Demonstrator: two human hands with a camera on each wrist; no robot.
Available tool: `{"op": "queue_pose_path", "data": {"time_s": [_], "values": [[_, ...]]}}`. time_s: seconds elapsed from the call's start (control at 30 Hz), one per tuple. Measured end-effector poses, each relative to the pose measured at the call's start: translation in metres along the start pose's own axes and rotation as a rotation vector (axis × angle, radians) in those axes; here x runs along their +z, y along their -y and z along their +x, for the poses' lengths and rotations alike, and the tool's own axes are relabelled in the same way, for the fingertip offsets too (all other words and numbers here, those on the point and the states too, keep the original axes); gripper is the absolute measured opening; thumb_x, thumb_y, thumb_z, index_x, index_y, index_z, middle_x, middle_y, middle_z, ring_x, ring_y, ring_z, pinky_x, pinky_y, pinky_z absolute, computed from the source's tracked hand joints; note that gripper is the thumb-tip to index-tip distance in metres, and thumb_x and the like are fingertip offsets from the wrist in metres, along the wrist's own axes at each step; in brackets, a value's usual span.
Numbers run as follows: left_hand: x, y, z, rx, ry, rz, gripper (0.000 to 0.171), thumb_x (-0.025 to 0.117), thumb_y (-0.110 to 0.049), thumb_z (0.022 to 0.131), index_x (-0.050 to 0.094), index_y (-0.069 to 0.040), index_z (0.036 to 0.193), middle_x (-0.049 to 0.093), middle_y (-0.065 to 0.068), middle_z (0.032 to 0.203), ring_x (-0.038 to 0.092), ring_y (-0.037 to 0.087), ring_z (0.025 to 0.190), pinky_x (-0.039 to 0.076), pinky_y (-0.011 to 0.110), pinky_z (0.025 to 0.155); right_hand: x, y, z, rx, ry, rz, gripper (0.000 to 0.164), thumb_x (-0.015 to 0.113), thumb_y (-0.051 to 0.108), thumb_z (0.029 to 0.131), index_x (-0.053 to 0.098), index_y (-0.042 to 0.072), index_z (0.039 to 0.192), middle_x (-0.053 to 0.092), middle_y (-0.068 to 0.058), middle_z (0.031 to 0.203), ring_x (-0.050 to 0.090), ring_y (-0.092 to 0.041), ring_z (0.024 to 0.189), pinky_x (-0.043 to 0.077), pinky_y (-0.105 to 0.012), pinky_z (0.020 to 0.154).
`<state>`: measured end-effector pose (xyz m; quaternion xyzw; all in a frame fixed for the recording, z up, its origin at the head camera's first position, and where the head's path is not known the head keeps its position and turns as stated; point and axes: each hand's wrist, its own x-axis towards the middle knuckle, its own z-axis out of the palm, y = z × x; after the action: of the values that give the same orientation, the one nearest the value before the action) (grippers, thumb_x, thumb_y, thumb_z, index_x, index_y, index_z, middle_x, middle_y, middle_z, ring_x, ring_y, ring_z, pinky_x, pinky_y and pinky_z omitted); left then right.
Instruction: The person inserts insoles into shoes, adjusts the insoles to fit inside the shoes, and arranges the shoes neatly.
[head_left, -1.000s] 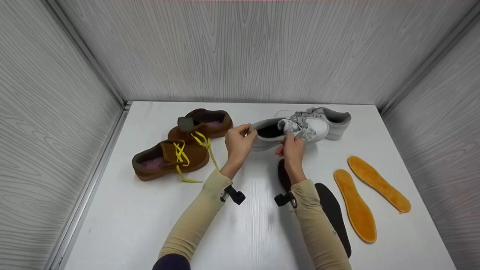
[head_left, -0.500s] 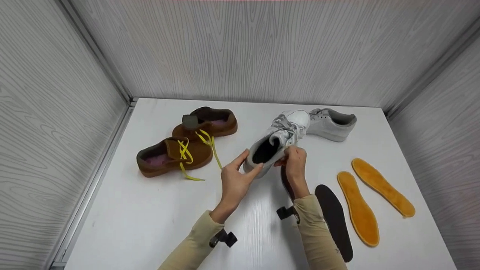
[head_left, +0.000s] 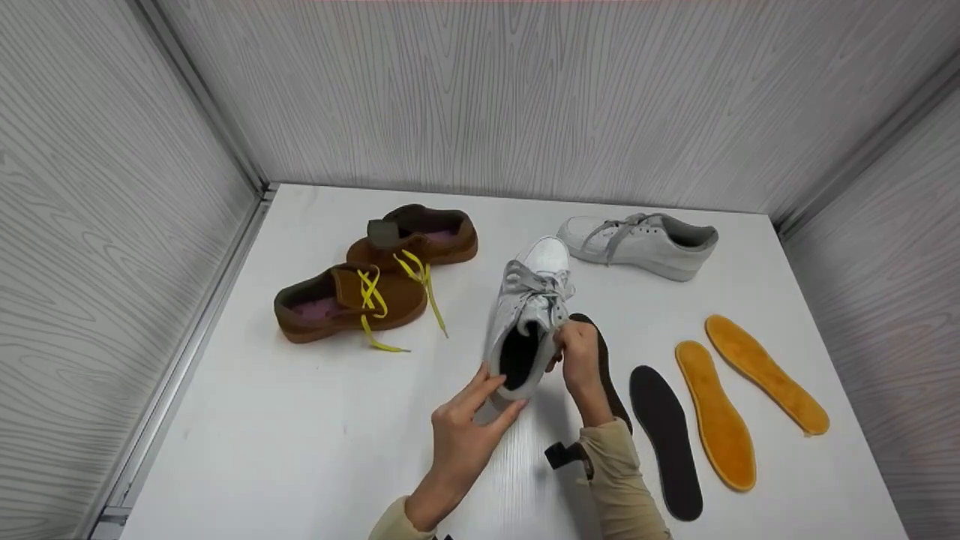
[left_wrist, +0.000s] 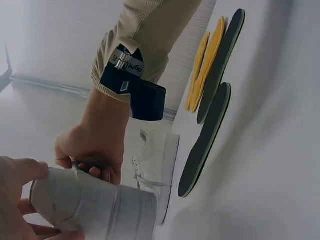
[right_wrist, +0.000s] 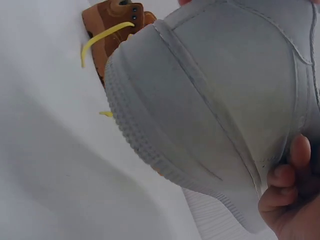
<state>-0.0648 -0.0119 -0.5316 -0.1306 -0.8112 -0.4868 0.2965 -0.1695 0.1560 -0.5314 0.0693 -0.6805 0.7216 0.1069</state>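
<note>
A white sneaker (head_left: pixel 525 300) with grey laces is held above the table, toe pointing away and the dark opening toward me. My left hand (head_left: pixel 466 435) holds its heel between thumb and fingers. At the right side of the collar, my right hand (head_left: pixel 579 358) pinches the edge with curled fingers. The right wrist view shows the shoe's side and ridged sole (right_wrist: pixel 145 145) close up, with the right fingers (right_wrist: pixel 282 182) at its edge. In the left wrist view, the heel (left_wrist: pixel 60 200) sits between the left thumb and fingers.
The other white sneaker (head_left: pixel 641 246) stands at the back right. Two brown shoes (head_left: pixel 397 300) with yellow laces are at the left. Two dark insoles (head_left: pixel 666 442) and two orange insoles (head_left: pixel 720 420) lie on the right. Wood-grain panels (head_left: pixel 487 97) enclose the table.
The held sneaker has come toward me and turned from sideways to toe-away, leaving the other white sneaker fully visible. Both hands have moved nearer with it.
</note>
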Motion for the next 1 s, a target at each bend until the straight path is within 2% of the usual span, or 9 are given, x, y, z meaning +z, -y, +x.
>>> {"op": "queue_pose_path", "data": {"time_s": [0.1, 0.17, 0.33, 0.5, 0.6, 0.7, 0.87, 1.0], "values": [[-0.005, 0.0, -0.009, 0.076, 0.032, 0.082, 0.031, 0.09, -0.022, 0.071, 0.077, -0.005, 0.094, 0.071, 0.025, 0.103, 0.072, 0.028, 0.093, 0.058, 0.036, 0.07, 0.002, -0.005, -0.011, 0.005, 0.02, -0.005, 0.034, 0.041, 0.0, 0.082, 0.036, -0.016, 0.052, 0.042, -0.001, 0.04, 0.044, -0.012, 0.029, 0.033, -0.024, 0.03], [-0.008, 0.0, -0.016, 0.1, 0.054, 0.112, 0.029, 0.091, -0.022, 0.07, 0.077, -0.005, 0.09, 0.071, 0.025, 0.099, 0.073, 0.028, 0.086, 0.058, 0.035, 0.066, 0.003, -0.01, -0.019, 0.022, 0.03, 0.002, 0.033, 0.041, -0.003, 0.082, 0.036, -0.016, 0.052, 0.041, 0.0, 0.041, 0.043, -0.01, 0.03, 0.033, -0.023, 0.031], [-0.014, 0.0, -0.034, 0.074, 0.078, 0.133, 0.028, 0.092, -0.021, 0.066, 0.077, -0.006, 0.085, 0.072, 0.025, 0.093, 0.073, 0.028, 0.079, 0.058, 0.033, 0.061, 0.005, -0.026, -0.039, 0.046, 0.046, 0.005, 0.03, 0.042, -0.006, 0.079, 0.034, -0.015, 0.052, 0.038, 0.002, 0.044, 0.038, -0.01, 0.032, 0.031, -0.023, 0.033], [-0.015, 0.002, -0.046, 0.077, 0.073, 0.143, 0.028, 0.094, -0.021, 0.063, 0.077, -0.007, 0.081, 0.072, 0.023, 0.089, 0.074, 0.027, 0.074, 0.057, 0.031, 0.059, 0.005, -0.038, -0.053, 0.042, 0.06, -0.044, 0.032, 0.045, -0.004, 0.08, 0.034, -0.011, 0.051, 0.036, 0.003, 0.045, 0.036, -0.017, 0.032, 0.03, -0.03, 0.032], [-0.017, 0.003, -0.049, 0.071, 0.073, 0.135, 0.028, 0.094, -0.022, 0.062, 0.077, -0.007, 0.08, 0.073, 0.023, 0.089, 0.074, 0.027, 0.075, 0.057, 0.031, 0.06, 0.006, -0.041, -0.056, 0.057, 0.061, -0.041, 0.031, 0.045, -0.003, 0.08, 0.034, -0.011, 0.052, 0.036, 0.003, 0.046, 0.034, -0.018, 0.034, 0.029, -0.03, 0.033], [-0.018, 0.006, -0.052, 0.059, 0.088, 0.13, 0.027, 0.093, -0.024, 0.064, 0.078, -0.007, 0.079, 0.074, 0.018, 0.085, 0.074, 0.027, 0.075, 0.057, 0.031, 0.061, 0.008, -0.044, -0.06, 0.103, 0.055, -0.033, 0.031, 0.045, -0.002, 0.08, 0.033, -0.012, 0.053, 0.037, 0.003, 0.045, 0.035, -0.014, 0.035, 0.031, -0.029, 0.032], [-0.02, 0.009, -0.057, 0.08, 0.105, 0.159, 0.027, 0.093, -0.027, 0.064, 0.078, -0.009, 0.076, 0.074, 0.006, 0.076, 0.073, 0.021, 0.071, 0.057, 0.03, 0.061, 0.011, -0.044, -0.065, 0.167, 0.063, -0.053, 0.03, 0.044, -0.007, 0.081, 0.033, -0.014, 0.054, 0.039, 0.004, 0.043, 0.037, -0.01, 0.033, 0.033, -0.029, 0.031], [-0.023, 0.012, -0.054, 0.108, 0.103, 0.183, 0.026, 0.094, -0.025, 0.063, 0.077, -0.009, 0.075, 0.074, 0.003, 0.074, 0.072, 0.02, 0.07, 0.057, 0.03, 0.06, 0.017, -0.026, -0.065, 0.174, 0.087, -0.064, 0.028, 0.044, -0.008, 0.082, 0.033, -0.017, 0.058, 0.039, 0.005, 0.045, 0.038, -0.005, 0.036, 0.034, -0.023, 0.034]]}}
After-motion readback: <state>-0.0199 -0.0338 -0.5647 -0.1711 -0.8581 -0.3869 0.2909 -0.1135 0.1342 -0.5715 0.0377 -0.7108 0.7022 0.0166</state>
